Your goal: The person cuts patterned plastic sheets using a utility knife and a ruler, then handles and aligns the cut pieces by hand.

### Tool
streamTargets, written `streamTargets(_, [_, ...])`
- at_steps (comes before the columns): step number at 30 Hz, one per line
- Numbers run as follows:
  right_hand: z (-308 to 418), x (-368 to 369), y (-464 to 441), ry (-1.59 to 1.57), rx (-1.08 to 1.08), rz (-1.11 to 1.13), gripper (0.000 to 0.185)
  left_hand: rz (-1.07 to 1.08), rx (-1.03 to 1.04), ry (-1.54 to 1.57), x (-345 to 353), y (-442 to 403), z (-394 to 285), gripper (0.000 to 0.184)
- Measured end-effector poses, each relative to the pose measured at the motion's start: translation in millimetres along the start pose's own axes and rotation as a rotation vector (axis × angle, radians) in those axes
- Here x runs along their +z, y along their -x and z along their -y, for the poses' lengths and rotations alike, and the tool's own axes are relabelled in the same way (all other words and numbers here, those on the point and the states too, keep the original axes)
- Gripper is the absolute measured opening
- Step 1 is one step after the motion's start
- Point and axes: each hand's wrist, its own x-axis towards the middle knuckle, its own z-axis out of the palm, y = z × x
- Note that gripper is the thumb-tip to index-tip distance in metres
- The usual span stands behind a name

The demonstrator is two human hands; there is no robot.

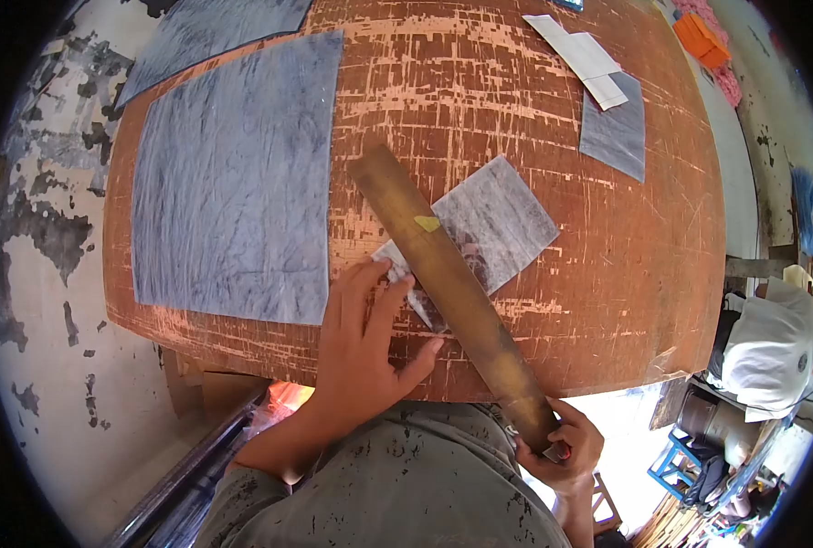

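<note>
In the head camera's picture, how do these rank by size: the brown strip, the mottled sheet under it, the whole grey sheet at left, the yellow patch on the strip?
1. Whole grey sheet
2. Brown strip and mottled sheet: unsure, since the strip hides part of the sheet
3. Yellow patch

Patterned sheet: middle strip hidden under flat bar; left part behind left hand fingers
Red bit at right hand: mostly covered, can't identify
Upper grey sheet: cut by top edge
Small grey piece: partly under white strips
Blue item: cropped at top, unclear
</note>
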Motion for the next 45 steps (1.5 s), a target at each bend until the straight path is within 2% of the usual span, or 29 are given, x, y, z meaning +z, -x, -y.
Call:
streamTargets(2, [-6.4,-3.3,5.4,0.007,-0.001,-0.004,0.059,0.044,0.093,-0.149,-2.1,0.0,0.9,0.068])
streamTargets(6, [-12.1,-4.4,14.1,0.018,-0.006,-0.024,0.061,0.042,0.111,-0.176,-0.2,-10.8,-4.0,0.063])
streamTargets(8, [-14.0,-2.6,15.4,0.010,0.003,-0.038,0.062,-0.013,0.089,-0.113,3.1,-16.6,-4.5,0.055])
streamTargets(12, [-13.6,-2.5,15.6,-0.027,-0.007,-0.022,0.061,-0.004,0.070,0.027,5.0,-15.5,2.8,0.055])
streamTargets(15, [-15.6,-6.0,17.7,0.018,-0.007,0.021,0.060,-0.073,0.028,0.083,5.8,-11.1,-0.1,0.059])
streamTargets(17, [-18.0,-7.2,19.2,0.037,0.000,0.051,0.059,-0.040,0.048,0.022,6.8,-12.7,-7.2,0.072])
streamTargets(20, [-20.5,-12.1,13.1,0.063,-0.006,0.105,0.061,0.008,0.142,-0.126,6.5,-25.2,-14.4,0.082])
streamTargets(23, [-24.0,-10.2,12.9,0.029,0.002,0.055,0.062,0.104,0.091,-0.110,14.8,-24.8,-10.1,0.091])
streamTargets(45, [-32.5,-18.8,16.9,-0.035,0.042,0.109,0.066,0.148,0.035,-0.141,18.5,-25.8,-14.2,0.103])
